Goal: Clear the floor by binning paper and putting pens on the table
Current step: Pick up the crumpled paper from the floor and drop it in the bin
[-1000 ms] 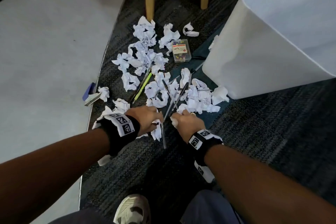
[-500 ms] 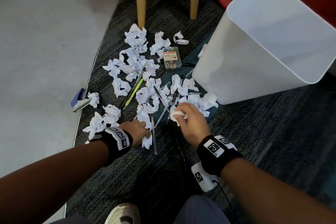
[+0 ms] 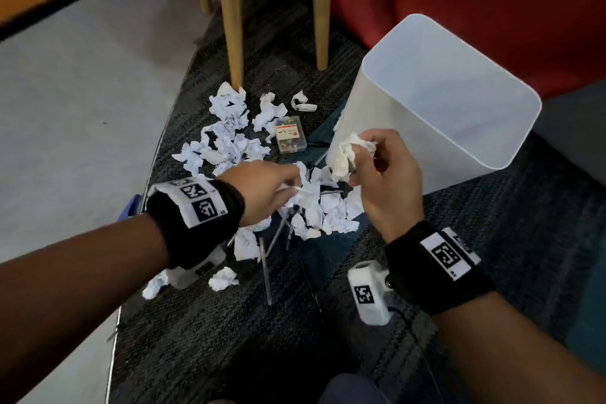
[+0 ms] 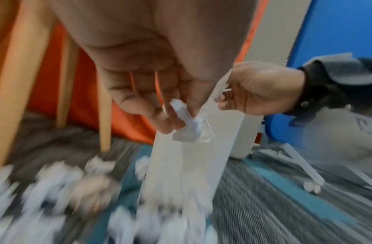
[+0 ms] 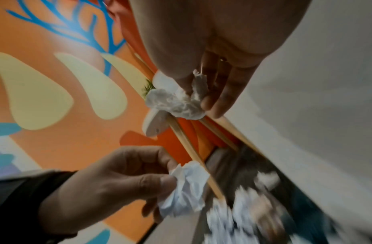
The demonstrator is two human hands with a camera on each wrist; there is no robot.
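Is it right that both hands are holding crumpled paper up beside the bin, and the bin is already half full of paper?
Not quite. The left hand and right hand each hold crumpled paper beside the bin, but the head view shows no paper in the part of the bin's inside that is visible.

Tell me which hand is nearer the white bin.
Right. The right hand holds crumpled paper against the white bin wall; the left hand hovers farther left over the floor pile.

Your path into the open bin is unobstructed; wooden legs block the far side.
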